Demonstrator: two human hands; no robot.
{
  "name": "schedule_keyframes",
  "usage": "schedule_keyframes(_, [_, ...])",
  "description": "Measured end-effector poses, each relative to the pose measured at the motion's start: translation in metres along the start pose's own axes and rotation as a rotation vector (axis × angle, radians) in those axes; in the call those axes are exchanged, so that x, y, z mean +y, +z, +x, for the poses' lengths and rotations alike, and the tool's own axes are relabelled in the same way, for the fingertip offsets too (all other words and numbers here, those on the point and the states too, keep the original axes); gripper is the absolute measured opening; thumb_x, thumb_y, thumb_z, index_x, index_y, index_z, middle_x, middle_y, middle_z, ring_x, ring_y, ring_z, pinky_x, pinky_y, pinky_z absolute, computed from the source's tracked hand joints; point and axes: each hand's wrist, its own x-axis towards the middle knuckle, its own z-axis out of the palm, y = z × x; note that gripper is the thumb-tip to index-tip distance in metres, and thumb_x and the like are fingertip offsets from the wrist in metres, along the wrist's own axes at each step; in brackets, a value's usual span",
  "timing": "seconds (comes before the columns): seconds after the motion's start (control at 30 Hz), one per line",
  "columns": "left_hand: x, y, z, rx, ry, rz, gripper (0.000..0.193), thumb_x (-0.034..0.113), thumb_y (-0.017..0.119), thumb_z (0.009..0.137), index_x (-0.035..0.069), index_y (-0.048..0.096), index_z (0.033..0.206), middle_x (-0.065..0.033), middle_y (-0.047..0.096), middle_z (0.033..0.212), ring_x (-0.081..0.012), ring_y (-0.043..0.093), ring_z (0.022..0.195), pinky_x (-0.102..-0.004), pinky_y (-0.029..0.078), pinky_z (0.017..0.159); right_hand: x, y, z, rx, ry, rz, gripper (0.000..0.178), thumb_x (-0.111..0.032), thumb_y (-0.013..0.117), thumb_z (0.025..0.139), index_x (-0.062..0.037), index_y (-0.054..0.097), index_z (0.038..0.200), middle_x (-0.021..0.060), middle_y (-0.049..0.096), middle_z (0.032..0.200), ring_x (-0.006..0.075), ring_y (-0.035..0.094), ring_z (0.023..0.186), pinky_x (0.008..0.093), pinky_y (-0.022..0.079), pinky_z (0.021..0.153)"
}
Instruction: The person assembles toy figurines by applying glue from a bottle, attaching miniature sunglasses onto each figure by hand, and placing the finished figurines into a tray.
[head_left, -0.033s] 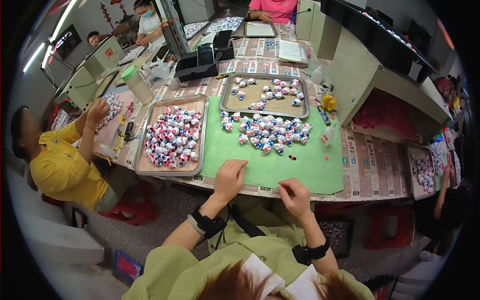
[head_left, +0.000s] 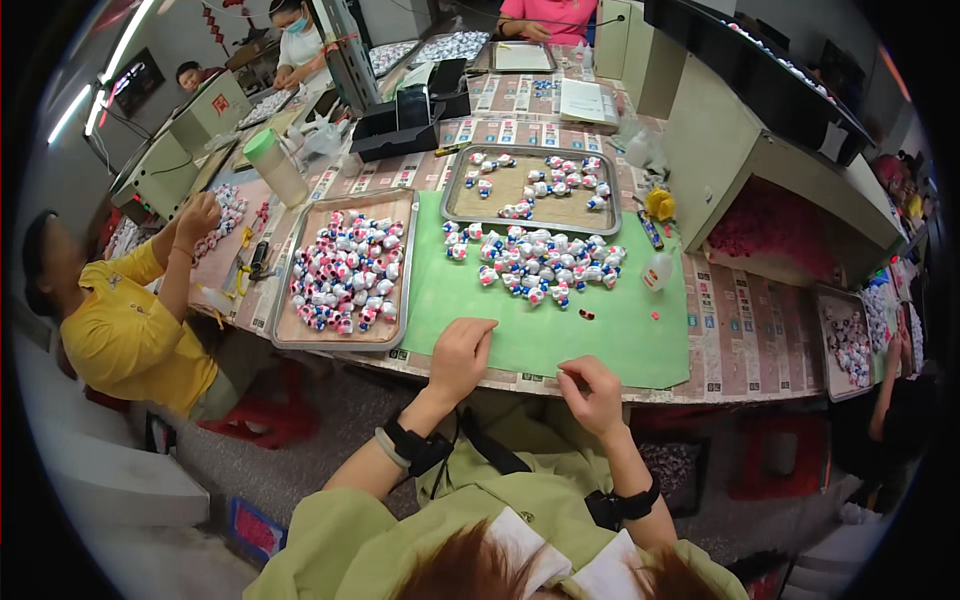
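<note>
My left hand [head_left: 461,357] rests at the near edge of a green mat [head_left: 430,300], its fingers curled in a loose fist. My right hand [head_left: 593,392] lies at the same edge farther right, fingers bent inward. No object shows in either hand. Beyond them on the mat is a heap of small white figurines [head_left: 550,262] with blue and pink parts. A tiny dark red piece [head_left: 586,314] and a pink bit [head_left: 655,315] lie in front of the heap. More white and pink figurines [head_left: 345,270] fill a metal tray [head_left: 405,300] left of my hands.
Behind the heap stands a second metal tray [head_left: 530,224] with several figurines. A small clear bottle [head_left: 657,272], a yellow object [head_left: 659,205] and a large open-fronted box [head_left: 722,150] are at the right. A black box [head_left: 395,140] stands farther back. A person in yellow [head_left: 130,330] sits at the left.
</note>
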Motion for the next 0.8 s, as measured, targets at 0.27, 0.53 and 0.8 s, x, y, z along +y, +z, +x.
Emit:
schedule_keyframes(0.27, [-0.004, -0.008, 0.022, -0.038, -0.305, -0.085, 0.017, 0.003, 0.050, 0.075, 0.003, 0.058, 0.089, -0.0125, 0.058, 0.089, -0.0267, 0.055, 0.084, -0.0330, 0.043, 0.074, 0.000, -0.006, -0.014, -0.026, 0.063, -0.006, 0.011, -0.009, 0.060, 0.070, -0.0020, 0.058, 0.078, 0.0095, 0.056, 0.068, 0.0200, 0.056, 0.057, 0.0271, 0.045, 0.053])
schedule_keyframes(0.53, [-0.025, 0.007, 0.060, -0.065, -0.094, 0.072, 0.015, 0.006, 0.055, 0.072, 0.003, 0.056, 0.086, -0.0120, 0.057, 0.091, -0.0275, 0.053, 0.086, -0.0348, 0.042, 0.074, -0.013, -0.012, -0.008, -0.003, 0.149, 0.033, 0.010, -0.006, 0.058, 0.072, 0.0010, 0.058, 0.079, 0.0098, 0.056, 0.071, 0.0174, 0.057, 0.060, 0.0242, 0.046, 0.053])
schedule_keyframes(0.8, [-0.032, 0.003, 0.066, -0.166, -0.173, 0.075, 0.017, 0.010, 0.062, 0.067, 0.003, 0.056, 0.082, -0.0099, 0.053, 0.079, -0.0260, 0.050, 0.078, -0.0333, 0.041, 0.068, 0.014, -0.059, 0.006, 0.527, 0.288, 0.104, 0.033, -0.004, 0.059, 0.069, 0.0016, 0.049, 0.100, 0.0102, 0.054, 0.089, 0.0163, 0.053, 0.078, 0.0245, 0.042, 0.065])
